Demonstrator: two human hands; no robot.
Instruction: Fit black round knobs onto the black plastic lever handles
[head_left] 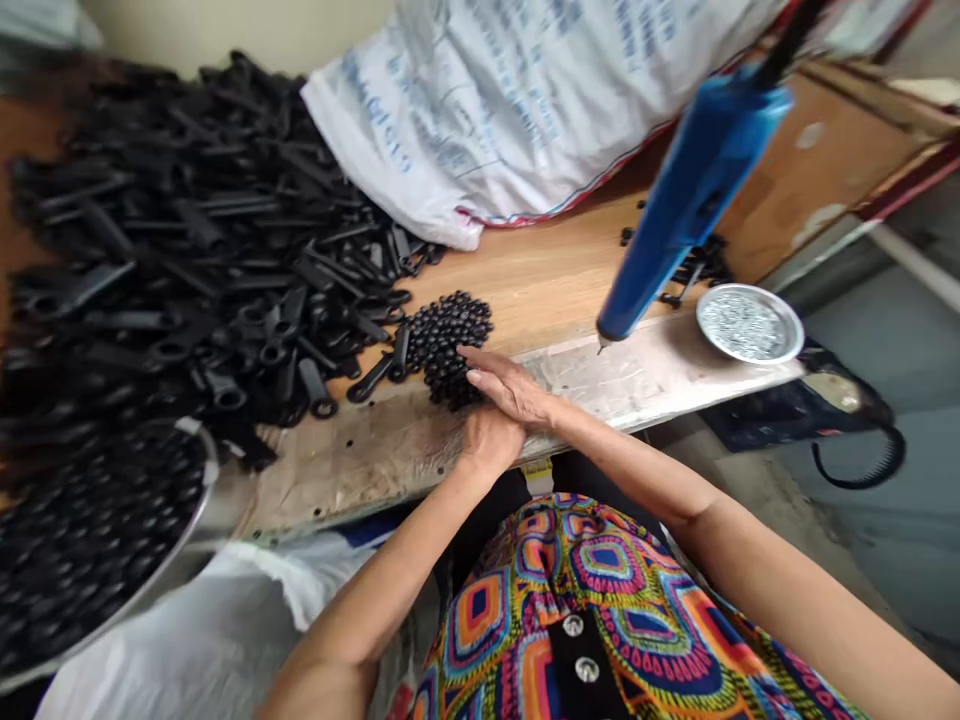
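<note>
A small heap of round black pieces (450,335), like beads or small knobs, lies near the front edge of the workbench. My right hand (514,388) rests at its near right side, fingers stretched out and touching or almost touching the pieces. Partly beneath it is my left hand (491,438), at the bench edge; its fingers are hidden by the right hand and the heap. To the left of the heap spreads a large pile of black plastic handle-like parts (202,220) with ring-shaped ends. A blue electric screwdriver (667,210) hangs at the right, its bit above the board.
A metal bowl of small silvery screws (750,325) stands at the right. A big basin (202,500) of round black pieces is at lower left. Behind lies a white printed sack (480,120). A wooden box (817,170) and a few black parts (694,270) sit at back right.
</note>
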